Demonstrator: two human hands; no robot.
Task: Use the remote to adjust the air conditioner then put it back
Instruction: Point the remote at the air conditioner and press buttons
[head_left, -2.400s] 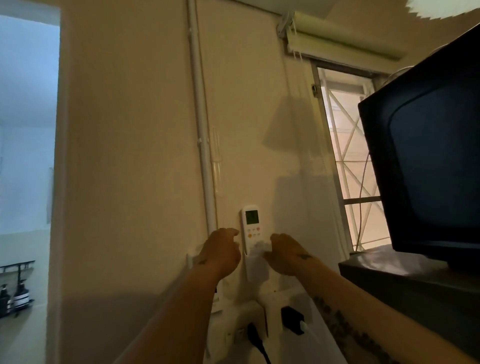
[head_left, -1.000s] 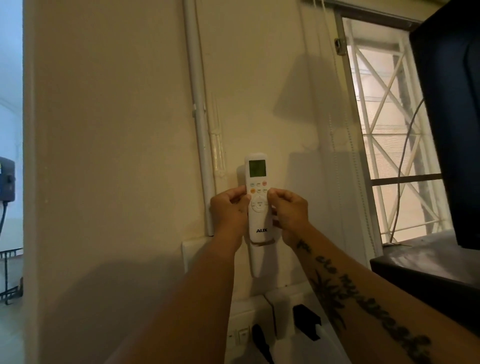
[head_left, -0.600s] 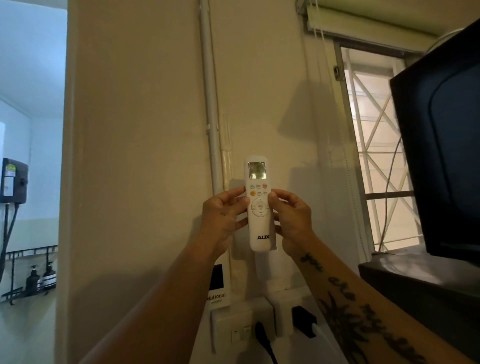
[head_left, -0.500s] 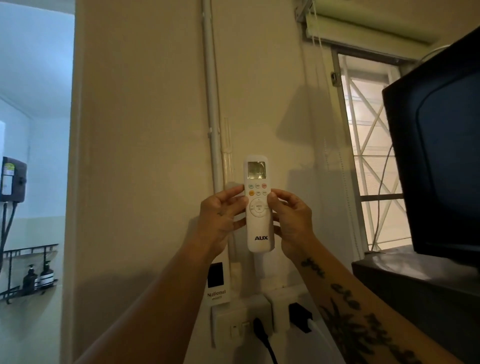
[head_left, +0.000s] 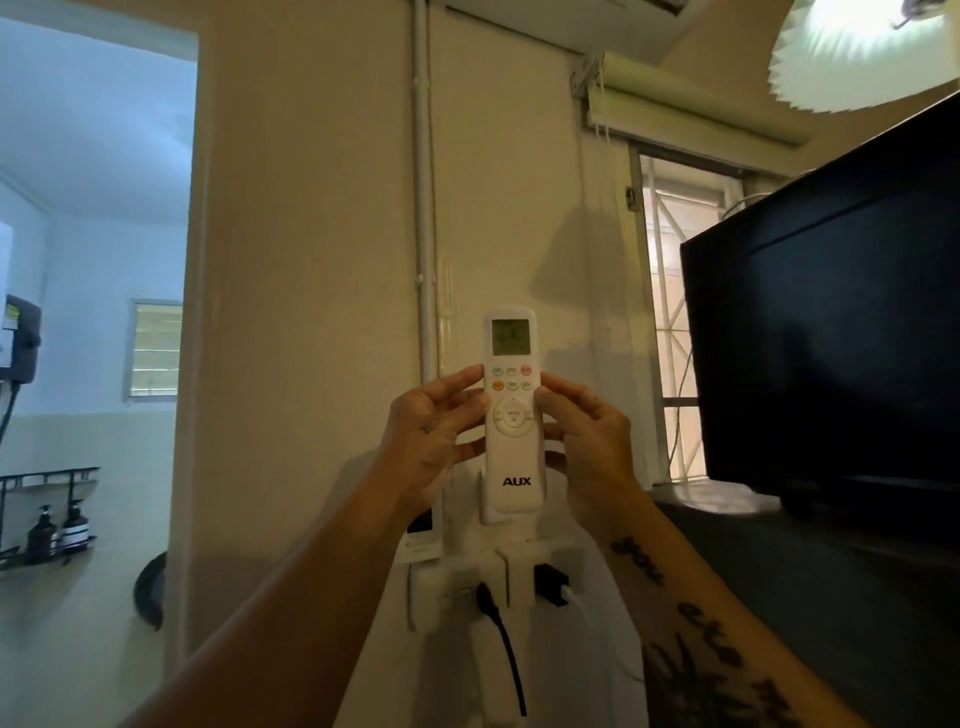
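Note:
A white AUX remote (head_left: 513, 447) with a small greenish screen and coloured buttons stands upright in front of the wall, held between both hands. My left hand (head_left: 434, 439) grips its left edge and my right hand (head_left: 587, 441) grips its right edge, thumbs at the button area. Just behind the remote's lower end, its white wall holder (head_left: 487, 506) shows on the wall. The underside of the white air conditioner (head_left: 566, 23) shows at the top edge of the frame.
A white pipe (head_left: 423, 208) runs down the wall. Wall sockets with a black plug (head_left: 485, 597) and a black adapter (head_left: 551, 584) sit below the hands. A large black TV (head_left: 826, 338) stands on a dark cabinet (head_left: 810, 587) at right. A barred window (head_left: 670, 322) and a doorway (head_left: 98, 312) flank the wall.
Both hands lifted the remote up out of its wall holder and now hold it a little in front of the wall. The view tilted upward, bringing the air conditioner's underside into sight.

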